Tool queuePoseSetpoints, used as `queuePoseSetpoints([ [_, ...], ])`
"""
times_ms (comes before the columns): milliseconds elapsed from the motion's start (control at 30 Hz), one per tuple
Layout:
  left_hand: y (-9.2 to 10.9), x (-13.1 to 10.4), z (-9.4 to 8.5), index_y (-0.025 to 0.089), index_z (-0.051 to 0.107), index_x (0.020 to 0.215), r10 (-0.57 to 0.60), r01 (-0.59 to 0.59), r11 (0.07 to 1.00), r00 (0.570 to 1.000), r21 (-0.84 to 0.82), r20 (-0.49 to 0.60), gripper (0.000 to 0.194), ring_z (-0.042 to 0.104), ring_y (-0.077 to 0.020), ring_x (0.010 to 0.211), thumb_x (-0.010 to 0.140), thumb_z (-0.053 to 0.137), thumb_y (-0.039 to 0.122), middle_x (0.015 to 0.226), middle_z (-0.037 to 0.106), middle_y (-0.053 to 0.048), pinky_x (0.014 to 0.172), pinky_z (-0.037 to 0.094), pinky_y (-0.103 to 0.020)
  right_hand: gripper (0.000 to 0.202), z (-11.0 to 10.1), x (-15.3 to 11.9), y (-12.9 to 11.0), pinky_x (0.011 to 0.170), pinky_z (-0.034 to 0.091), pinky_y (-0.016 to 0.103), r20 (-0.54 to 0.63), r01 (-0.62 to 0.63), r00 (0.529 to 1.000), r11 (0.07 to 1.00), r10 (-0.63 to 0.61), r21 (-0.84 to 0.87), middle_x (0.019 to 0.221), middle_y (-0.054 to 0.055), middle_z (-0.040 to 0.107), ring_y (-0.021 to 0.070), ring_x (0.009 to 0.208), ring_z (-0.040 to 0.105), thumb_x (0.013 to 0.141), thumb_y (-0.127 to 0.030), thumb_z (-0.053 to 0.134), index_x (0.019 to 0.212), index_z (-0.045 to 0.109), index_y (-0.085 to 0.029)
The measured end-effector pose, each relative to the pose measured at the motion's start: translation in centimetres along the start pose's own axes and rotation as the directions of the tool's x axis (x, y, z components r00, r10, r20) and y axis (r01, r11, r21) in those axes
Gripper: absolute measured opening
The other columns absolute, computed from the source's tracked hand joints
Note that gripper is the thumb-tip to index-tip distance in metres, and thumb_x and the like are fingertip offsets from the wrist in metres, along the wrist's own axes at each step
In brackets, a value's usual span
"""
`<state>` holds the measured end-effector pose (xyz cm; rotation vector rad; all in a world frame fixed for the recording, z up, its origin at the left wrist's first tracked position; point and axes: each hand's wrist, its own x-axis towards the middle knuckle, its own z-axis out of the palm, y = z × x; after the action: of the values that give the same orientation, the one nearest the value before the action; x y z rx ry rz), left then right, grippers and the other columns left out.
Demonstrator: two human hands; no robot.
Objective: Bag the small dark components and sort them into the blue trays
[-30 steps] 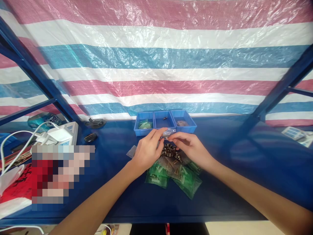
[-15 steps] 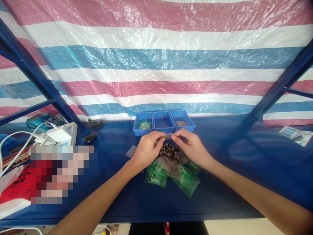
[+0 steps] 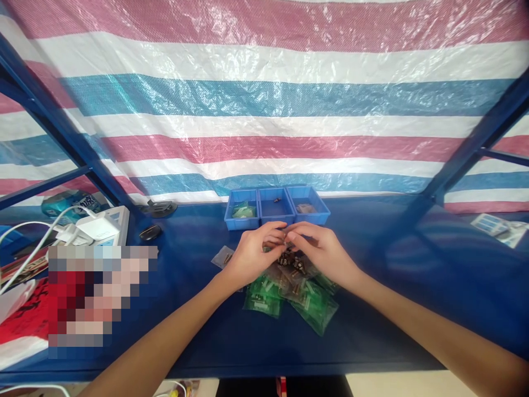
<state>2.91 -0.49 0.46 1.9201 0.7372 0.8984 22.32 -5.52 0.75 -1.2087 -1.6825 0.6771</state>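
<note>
My left hand (image 3: 257, 249) and my right hand (image 3: 320, 247) meet over a pile of small dark metal fittings (image 3: 294, 261). The left fingers are curled, with the thumb lower down. My right thumb and forefinger are pinched beside the left fingertips. What lies between the fingers is too small and covered to make out. Under and in front of the hands are a clear bag of brass-coloured pieces (image 3: 289, 278) and green plastic bags (image 3: 264, 298) with small parts inside. A small clear bag (image 3: 223, 257) lies left of my left hand.
Beyond my hands stand three joined blue bins (image 3: 276, 210): green bags in the left, a small dark part in the middle, a pale bag in the right. At left are a black mouse (image 3: 151, 233), a power strip (image 3: 119, 226) and cables. Papers (image 3: 498, 227) lie far right.
My fingertips have drawn closer together. A thin clear strip stretched between both hands before no longer shows. The left fingers have spread from the thumb somewhat.
</note>
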Motion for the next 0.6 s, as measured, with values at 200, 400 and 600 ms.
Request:
queuePoseSetpoints([
  [200,0.1,0.3,-0.3,0.02,0.061,0.12,-0.087,0.092,0.996,0.984,0.02,-0.156,0.038,0.075,-0.021,0.087,0.085,0.074,0.03,0.093,0.076,-0.004,0.078,0.062,-0.031,0.031,-0.7,0.5,-0.4,0.067,0.059,0.035,-0.019,-0.027,0.999,0.999,0.027,-0.036,0.1,0.007,0.075,0.0231,0.081,0.069,0.098,-0.046,0.056,0.099,0.077,-0.022],
  [400,1.8,0.7,-3.1,0.022,0.062,0.117,-0.093,0.073,0.961,0.994,0.267,0.064,0.042,0.066,-0.0163,0.072,0.087,0.071,0.049,0.094,0.07,-0.003,0.064,0.052,-0.027,0.036,-3.4,2.1,-0.1,0.07,0.06,0.038,-0.238,-0.104,0.967,0.994,0.096,-0.017,0.111,0.01,0.076,0.0229,0.079,0.071,0.091,-0.045,0.063,0.113,0.075,-0.019],
  [600,3.0,0.2,-5.5,0.032,0.057,0.137,-0.197,-0.083,0.876,0.837,0.474,0.511,0.087,0.06,-0.0296,0.112,0.062,0.086,0.065,0.128,0.06,-0.007,0.085,0.049,-0.031,0.05,-6.4,3.4,1.3,0.088,0.055,0.045,-0.317,-0.167,0.948,0.905,0.039,-0.39,0.129,0.015,0.069,0.0309,0.107,0.068,0.092,-0.039,0.058,0.138,0.061,-0.018],
])
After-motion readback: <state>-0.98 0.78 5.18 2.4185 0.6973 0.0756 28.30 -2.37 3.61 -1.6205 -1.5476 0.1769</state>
